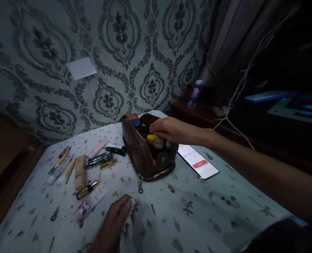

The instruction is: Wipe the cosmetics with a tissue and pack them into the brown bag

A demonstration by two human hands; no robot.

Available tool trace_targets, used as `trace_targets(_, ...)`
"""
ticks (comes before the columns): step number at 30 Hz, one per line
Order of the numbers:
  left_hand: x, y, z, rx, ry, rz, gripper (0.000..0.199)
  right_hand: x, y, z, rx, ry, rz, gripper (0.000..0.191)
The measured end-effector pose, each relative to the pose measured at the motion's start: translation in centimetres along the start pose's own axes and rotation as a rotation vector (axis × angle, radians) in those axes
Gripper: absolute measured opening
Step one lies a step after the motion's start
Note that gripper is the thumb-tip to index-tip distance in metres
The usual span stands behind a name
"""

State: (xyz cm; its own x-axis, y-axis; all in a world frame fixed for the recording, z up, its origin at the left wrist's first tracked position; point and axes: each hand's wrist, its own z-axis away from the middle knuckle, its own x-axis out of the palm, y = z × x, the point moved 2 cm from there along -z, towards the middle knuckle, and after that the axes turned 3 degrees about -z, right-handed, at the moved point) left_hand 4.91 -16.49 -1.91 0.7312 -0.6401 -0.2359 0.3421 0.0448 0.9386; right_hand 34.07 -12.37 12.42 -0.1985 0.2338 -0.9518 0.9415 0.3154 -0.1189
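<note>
A brown toiletry bag point(137, 151) stands unzipped on the bed. My right hand point(166, 128) reaches over its opening from the right, fingers stretched out and partly hidden among the contents. Below that hand, a yellow round item point(152, 137) and a small round jar point(158, 143) show inside the bag. My left hand point(115, 218) is closed on a crumpled white cloth point(128, 225) in front of the bag. To the left lie a purple-and-white tube point(89, 204), a black-and-gold tube point(87, 190), a gold lipstick point(108, 164) and a beige tube point(80, 173).
A lit phone point(199, 162) lies just right of the bag. Farther left are several brushes and tubes point(60, 165), with a dark green tube point(99, 159) nearer the bag. A bottle point(195, 94) stands on the wooden ledge by hanging white cables point(241, 84). Patterned wall behind.
</note>
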Motion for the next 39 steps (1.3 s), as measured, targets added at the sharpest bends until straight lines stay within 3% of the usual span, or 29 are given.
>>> trace_targets(3, 0.0, 0.0, 0.1, 0.001, -0.018, 0.007, 0.051, -0.6, -2.3, 1.7, 0.073, 0.284, -0.114, 0.030)
trace_targets(5, -0.2, 0.0, 0.1, 0.021, -0.027, 0.000, 0.047, 0.3, -4.5, 3.3, 0.071, 0.467, -0.209, 0.037)
trace_targets(7, -0.5, 0.0, 0.1, 0.067, -0.047, -0.020, 0.045, 2.5, -7.1, 4.6, -0.093, 0.480, -0.342, 0.043)
trace_targets(10, -1.3, 0.3, -0.1, 0.124, -0.015, -0.045, 0.042, 7.2, -10.6, 6.0, -0.340, 0.287, -0.492, 0.040)
trace_targets(12, -2.2, 0.6, -0.3, 0.144, 0.054, -0.053, 0.041, 10.2, -12.1, 6.2, -0.362, 0.217, -0.597, 0.040)
trace_targets(15, -4.6, 1.3, -0.4, 0.209, 0.245, -0.040, 0.039, 13.5, -13.4, 5.7, -0.258, 0.071, -0.736, 0.040)
trace_targets(19, -10.1, 1.0, -0.3, 0.245, 0.615, 0.068, 0.036, 15.8, -14.8, 3.8, -0.049, -0.115, -0.909, 0.045)
trace_targets(23, -15.7, -0.8, 0.2, 0.305, 0.942, 0.097, 0.035, 17.2, -16.4, 2.1, 0.047, -0.168, -1.125, 0.050)
trace_targets(26, -18.1, -2.3, 0.4, 0.305, 1.080, 0.033, 0.033, 18.6, -17.4, 1.5, 0.131, -0.187, -1.291, 0.053)
trace_targets(31, -18.3, -2.7, 0.0, 0.300, 1.084, -0.063, 0.030, 19.6, -17.7, 1.7, 0.170, -0.153, -1.366, 0.053)
trace_targets(36, -16.9, -0.3, -2.7, 0.456, 0.958, -0.520, 0.028, 19.3, -17.7, 2.3, 0.156, -0.159, -1.382, 0.049)
trace_targets(39, -16.0, 0.6, -5.1, 0.517, 0.824, -0.747, 0.031, 19.2, -17.8, 2.5, 0.142, -0.149, -1.376, 0.045)
